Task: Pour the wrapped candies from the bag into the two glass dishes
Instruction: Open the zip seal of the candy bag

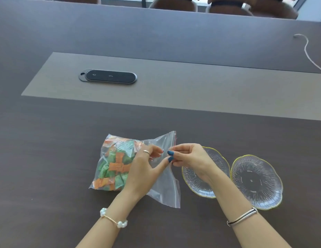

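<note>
Zip-lock bag of wrapped candies on the desk, its zip edge pinched by left hand and right hand, each grip clamped; two glass dishes beside it.

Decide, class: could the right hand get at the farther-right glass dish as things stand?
Probably yes. The right hand is busy pinching the bag's zip edge, but the dish lies uncovered beside its forearm, nothing between.

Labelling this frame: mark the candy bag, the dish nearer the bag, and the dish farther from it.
candy bag (115, 163), head view, on the candy-filled part.
nearer dish (197, 185), head view, on its ribbed floor.
farther dish (254, 181), head view, on its centre.
</note>
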### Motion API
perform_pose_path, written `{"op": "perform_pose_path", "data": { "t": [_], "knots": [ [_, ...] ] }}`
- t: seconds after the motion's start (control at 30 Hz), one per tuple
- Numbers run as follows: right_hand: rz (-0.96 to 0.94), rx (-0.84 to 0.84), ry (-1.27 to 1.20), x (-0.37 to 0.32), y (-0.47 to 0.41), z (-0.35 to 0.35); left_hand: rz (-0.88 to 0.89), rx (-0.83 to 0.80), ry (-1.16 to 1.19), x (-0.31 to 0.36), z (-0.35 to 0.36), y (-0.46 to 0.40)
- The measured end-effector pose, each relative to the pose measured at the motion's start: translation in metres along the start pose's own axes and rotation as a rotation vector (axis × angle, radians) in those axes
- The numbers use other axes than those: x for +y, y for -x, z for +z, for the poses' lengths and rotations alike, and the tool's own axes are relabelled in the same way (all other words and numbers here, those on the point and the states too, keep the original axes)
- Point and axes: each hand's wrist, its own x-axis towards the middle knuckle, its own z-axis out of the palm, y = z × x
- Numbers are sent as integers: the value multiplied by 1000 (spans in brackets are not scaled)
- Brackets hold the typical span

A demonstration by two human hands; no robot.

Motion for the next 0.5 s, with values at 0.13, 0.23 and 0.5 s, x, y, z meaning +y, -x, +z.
{"op": "perform_pose_path", "data": {
  "t": [0.13,0.23,0.5],
  "knots": [
    [-60,65,-74,-10,6,8,119,45,-287,14,-3,7],
    [-102,104,-85,-16,8,17,124,-27,-368,20,-1,9],
    [-104,133,-67,2,25,17,-22,-120,26,19,-5,7]
  ]
}}
